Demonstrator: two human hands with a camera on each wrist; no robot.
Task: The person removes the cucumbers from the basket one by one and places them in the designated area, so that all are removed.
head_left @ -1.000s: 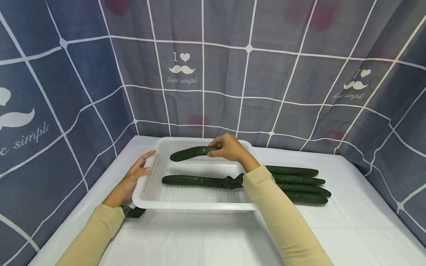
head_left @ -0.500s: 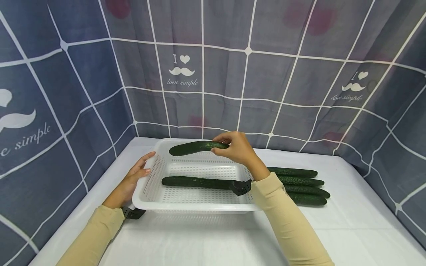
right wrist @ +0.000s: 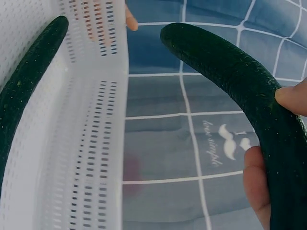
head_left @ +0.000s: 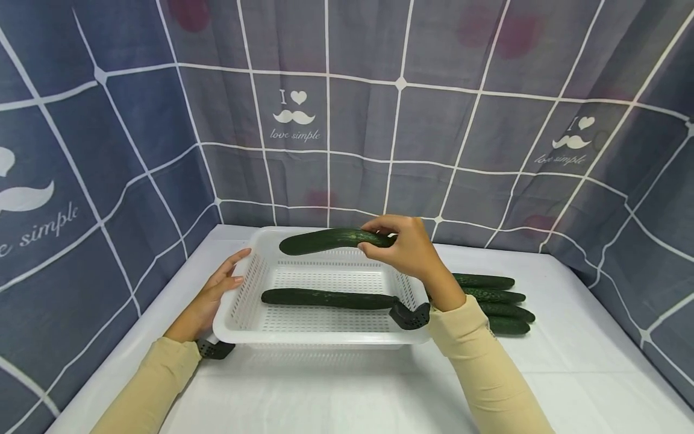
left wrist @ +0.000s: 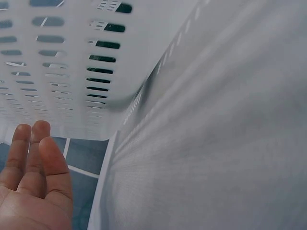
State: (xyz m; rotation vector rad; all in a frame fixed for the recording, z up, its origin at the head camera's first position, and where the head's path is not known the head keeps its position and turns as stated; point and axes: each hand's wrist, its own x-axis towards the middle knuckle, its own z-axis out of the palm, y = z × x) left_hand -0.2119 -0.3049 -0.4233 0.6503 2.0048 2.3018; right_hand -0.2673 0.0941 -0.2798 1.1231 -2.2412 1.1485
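A curved dark-green cucumber (head_left: pixel 320 241) is held up over the far side of a white perforated plastic basket (head_left: pixel 325 337). My right hand (head_left: pixel 414 253) pinches its right end between thumb and fingers; the right wrist view shows the held cucumber (right wrist: pixel 230 72) raised beside the basket wall (right wrist: pixel 98 143). A second cucumber (head_left: pixel 325 298) lies lengthwise on the basket floor. At the basket's left end, my left hand (head_left: pixel 208 301) rests against the rim with fingers extended. From below, the left wrist view shows these fingers (left wrist: pixel 33 163) near the perforated outer wall (left wrist: pixel 72 62).
Several more cucumbers (head_left: pixel 501 310) lie side by side on the white-covered table (head_left: pixel 580 337), right of the basket and partly behind the right forearm. Grey-blue checked curtains (head_left: pixel 358 114) enclose the table at the back and both sides.
My right hand has lifted the cucumber slightly and drawn it to the right, uncovering more of the one in the basket. The left hand stays at the basket's left end.
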